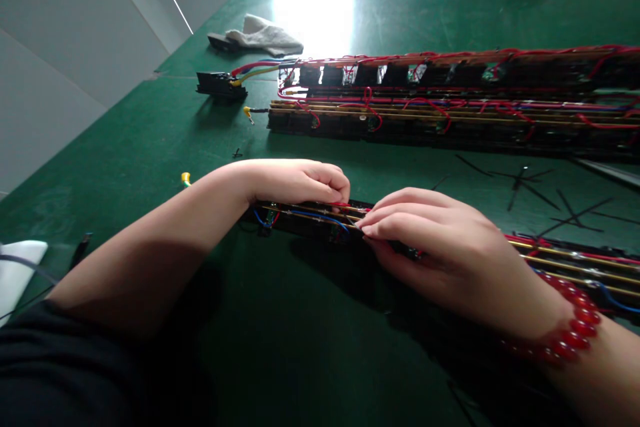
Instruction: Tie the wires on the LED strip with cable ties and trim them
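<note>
Head: two hands (pixel 435 233) at one strip (pixel 310 216)

Wired strip (pixel 313 219) lies before the other strips (pixel 450 128).

A green table (pixel 150 140) carries everything, its top a little shiny towards twelve o'clock. A gray cloth (pixel 265 35) lies crumpled at eleven, and a black plug block (pixel 213 84) sits between ten and eleven. Long black racks (pixel 450 130) strung with red wires lie side by side at two. Thin black ties (pixel 523 181) lie scattered at three. A wired strip (pixel 305 213) runs from the middle towards half past three.
</note>
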The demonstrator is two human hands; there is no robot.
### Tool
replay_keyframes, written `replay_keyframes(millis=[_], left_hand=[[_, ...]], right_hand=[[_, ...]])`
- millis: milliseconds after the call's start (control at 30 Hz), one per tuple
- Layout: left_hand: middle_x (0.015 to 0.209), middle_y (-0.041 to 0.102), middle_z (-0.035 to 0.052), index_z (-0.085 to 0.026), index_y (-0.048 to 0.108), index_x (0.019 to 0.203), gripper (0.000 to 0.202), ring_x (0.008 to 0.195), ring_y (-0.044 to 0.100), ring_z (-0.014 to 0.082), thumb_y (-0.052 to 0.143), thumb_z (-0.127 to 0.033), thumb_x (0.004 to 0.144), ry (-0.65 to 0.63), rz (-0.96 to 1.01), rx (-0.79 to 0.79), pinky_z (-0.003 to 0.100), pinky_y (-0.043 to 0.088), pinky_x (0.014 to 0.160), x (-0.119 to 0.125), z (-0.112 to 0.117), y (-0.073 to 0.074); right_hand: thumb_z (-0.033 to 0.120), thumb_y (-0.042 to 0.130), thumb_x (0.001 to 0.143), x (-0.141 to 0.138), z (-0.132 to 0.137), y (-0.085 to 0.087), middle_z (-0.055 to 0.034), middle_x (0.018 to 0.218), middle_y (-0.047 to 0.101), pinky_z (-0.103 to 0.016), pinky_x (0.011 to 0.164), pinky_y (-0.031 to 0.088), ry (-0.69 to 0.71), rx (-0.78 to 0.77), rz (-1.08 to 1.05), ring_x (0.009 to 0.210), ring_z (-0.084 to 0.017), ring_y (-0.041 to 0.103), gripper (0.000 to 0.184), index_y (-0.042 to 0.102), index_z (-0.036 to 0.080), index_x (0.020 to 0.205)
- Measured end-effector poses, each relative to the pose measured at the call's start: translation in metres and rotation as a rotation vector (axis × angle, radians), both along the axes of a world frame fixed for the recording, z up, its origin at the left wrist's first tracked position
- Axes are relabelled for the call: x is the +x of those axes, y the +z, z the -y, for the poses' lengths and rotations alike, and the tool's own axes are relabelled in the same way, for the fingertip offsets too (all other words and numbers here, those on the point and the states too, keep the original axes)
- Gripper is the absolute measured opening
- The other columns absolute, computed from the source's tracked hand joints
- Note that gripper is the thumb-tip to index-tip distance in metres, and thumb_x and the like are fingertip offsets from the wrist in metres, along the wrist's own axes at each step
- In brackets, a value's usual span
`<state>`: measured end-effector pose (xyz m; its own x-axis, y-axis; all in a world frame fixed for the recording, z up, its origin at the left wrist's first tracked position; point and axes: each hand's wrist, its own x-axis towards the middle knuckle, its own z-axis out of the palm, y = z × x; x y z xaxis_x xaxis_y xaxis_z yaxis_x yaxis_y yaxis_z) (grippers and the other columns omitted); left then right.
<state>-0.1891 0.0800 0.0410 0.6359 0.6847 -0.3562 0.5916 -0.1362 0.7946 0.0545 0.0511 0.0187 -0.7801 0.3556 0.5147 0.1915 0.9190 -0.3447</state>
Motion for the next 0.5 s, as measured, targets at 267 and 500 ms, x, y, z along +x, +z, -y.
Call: replay_keyframes(millis=[267, 500], left_hand=[[0.082, 0.062, 0.0007, -0.016, 0.068, 0.08, 0.019, 0.078, 0.055, 0.0141, 0.063, -0.034, 0.081, 0.076, -0.007, 0.0, 0.021, 0.044, 0.069, -0.0039, -0.0005, -0.0032], [0.075, 0.061, -0.0003, -0.016, 0.067, 0.08, 0.018, 0.067, 0.052, 0.0104, 0.067, -0.034, 0.077, 0.126, 0.075, -0.036, 0.019, 0.04, 0.057, -0.0017, 0.0013, 0.0003]], right_hand=[[0.014, 0.058, 0.096, 0.0005, -0.0003, -0.0006, -0.0048, 0.086, 0.074, -0.033, 0.076, 0.056, 0.005, 0.021, 0.009, 0.083, -0.019, 0.068, 0.012, 0.065, 0.021, 0.089], [0.014, 0.061, 0.095, 0.0007, -0.0007, -0.0014, -0.0066, 0.092, 0.075, -0.033, 0.077, 0.056, -0.035, 0.057, -0.019, 0.087, -0.019, 0.067, 0.01, 0.066, 0.019, 0.089]])
